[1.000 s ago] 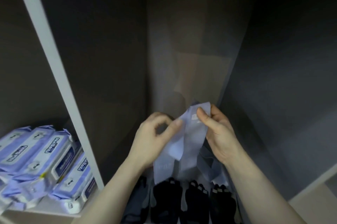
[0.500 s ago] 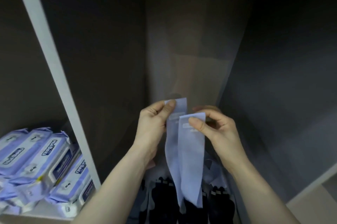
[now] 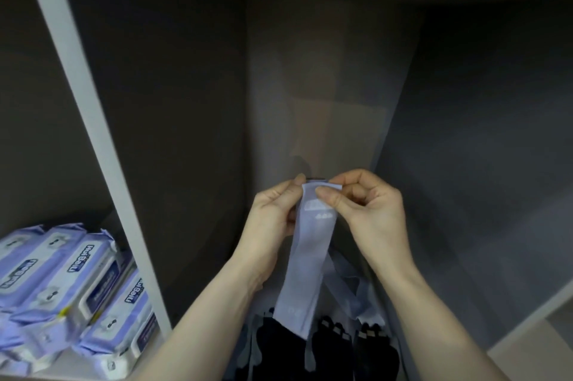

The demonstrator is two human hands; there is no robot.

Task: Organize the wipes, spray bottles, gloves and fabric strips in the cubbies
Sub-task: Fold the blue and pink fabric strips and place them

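Both hands work inside the dark middle cubby (image 3: 173, 101). The left hand (image 3: 273, 219) and the right hand (image 3: 369, 210) pinch the top edge of a pale blue strip (image 3: 307, 256) between thumb and forefinger, one hand at each upper corner. The remaining fingers of both hands are curled in. The strip hangs straight down from the pinch, held upright in the air in front of the back wall. A small white label sits near its top end, just below the right thumb.

The lower end of the strip reaches a row of black gloves (image 3: 279, 346) at the bottom of the cubby; whether it touches them cannot be told. More blue strips (image 3: 356, 290) lie loose behind the held one, above the gloves and to the right.

A white divider (image 3: 102, 163) separates this cubby from the one on the left. In the left cubby, wipes packs (image 3: 71, 281) with purple-and-white wrappers are stacked in a pile against the divider. The packs lie flat, lids facing up, tilted slightly.
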